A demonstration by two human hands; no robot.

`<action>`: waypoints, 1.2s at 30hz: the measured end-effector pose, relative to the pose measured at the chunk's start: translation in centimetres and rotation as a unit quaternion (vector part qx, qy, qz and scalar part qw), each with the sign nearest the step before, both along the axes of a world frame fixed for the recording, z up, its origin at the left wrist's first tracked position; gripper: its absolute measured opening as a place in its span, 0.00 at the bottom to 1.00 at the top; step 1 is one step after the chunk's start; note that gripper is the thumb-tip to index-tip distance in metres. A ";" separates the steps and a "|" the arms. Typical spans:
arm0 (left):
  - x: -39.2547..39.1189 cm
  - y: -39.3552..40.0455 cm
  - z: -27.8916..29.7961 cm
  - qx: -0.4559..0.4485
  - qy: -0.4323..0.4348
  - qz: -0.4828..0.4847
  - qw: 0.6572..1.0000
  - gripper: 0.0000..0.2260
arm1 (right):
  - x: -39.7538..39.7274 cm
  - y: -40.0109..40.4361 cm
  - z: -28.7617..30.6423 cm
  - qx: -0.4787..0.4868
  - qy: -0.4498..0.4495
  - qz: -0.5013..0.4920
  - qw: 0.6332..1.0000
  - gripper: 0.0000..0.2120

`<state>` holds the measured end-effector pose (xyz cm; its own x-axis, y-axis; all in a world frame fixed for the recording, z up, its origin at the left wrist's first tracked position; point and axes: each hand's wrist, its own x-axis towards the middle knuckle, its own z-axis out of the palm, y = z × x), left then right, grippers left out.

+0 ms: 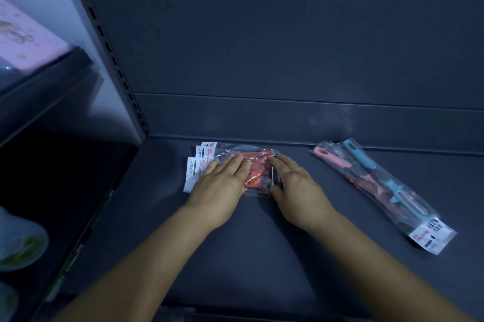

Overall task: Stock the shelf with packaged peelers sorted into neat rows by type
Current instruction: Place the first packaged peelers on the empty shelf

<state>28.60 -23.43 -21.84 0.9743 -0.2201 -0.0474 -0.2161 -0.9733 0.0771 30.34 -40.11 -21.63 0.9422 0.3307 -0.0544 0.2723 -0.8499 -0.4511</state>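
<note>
Dark grey metal shelving fills the view, and on the shelf (262, 243) deck, toward its far left, lies a fanned stack of orange peeler packs (258, 172) in clear bags, their white header cards (193, 169) splayed out to the left. Both hands lie flat on this stack: the left hand (222, 182) presses its left half with straight fingers, and the right hand (296, 188) covers the right edge, fingers extended and thumb tucked against the near corner; neither grip is closed around anything. Well apart to the right, a second pile of long-handled peeler packs (379, 185), one blue and one pink among them, lies diagonally with its labels toward the near right. These packs look light and thin, and the glossy film is probably slippery, so bags are likely to slide over one another and fan out again under uneven pressure. The stiffer places to take hold seem to be the card headers or the hard plastic peeler bodies; squaring the stack by its outer edges with flat palms looks safest.
</note>
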 end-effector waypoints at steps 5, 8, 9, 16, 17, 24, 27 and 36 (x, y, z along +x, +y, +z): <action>2.0 0.4 0.1 0.003 0.007 0.000 1.000 0.25 | 1.8 1.2 -0.4 -0.014 -0.002 -0.025 1.000 0.28; 2.3 0.4 0.4 0.020 0.011 -0.006 1.000 0.26 | 2.2 1.2 -0.4 -0.021 0.001 -0.024 0.999 0.29; 2.2 0.4 0.6 0.024 0.012 -0.006 1.000 0.26 | 2.1 1.1 -0.3 -0.026 0.001 -0.021 0.999 0.29; 1.2 -3.5 2.0 0.008 -0.019 -0.059 0.998 0.30 | 0.2 -1.5 0.7 -0.038 -0.009 -0.027 0.999 0.29; 1.2 -4.5 2.0 0.001 -0.024 -0.072 0.997 0.30 | -0.2 -2.3 0.7 -0.043 -0.016 -0.030 0.998 0.29; 1.9 -12.2 1.6 -0.025 -0.006 -0.150 0.988 0.29 | -2.6 -10.5 1.3 -0.080 -0.062 -0.106 0.989 0.25; 2.8 -14.9 1.1 -0.029 -0.002 -0.164 0.986 0.29 | -3.1 -13.8 0.6 -0.088 -0.055 -0.173 0.980 0.23; 4.5 -18.9 0.4 -0.029 -0.041 -0.138 0.989 0.24 | -3.4 -19.4 0.2 -0.023 -0.015 -0.199 0.980 0.26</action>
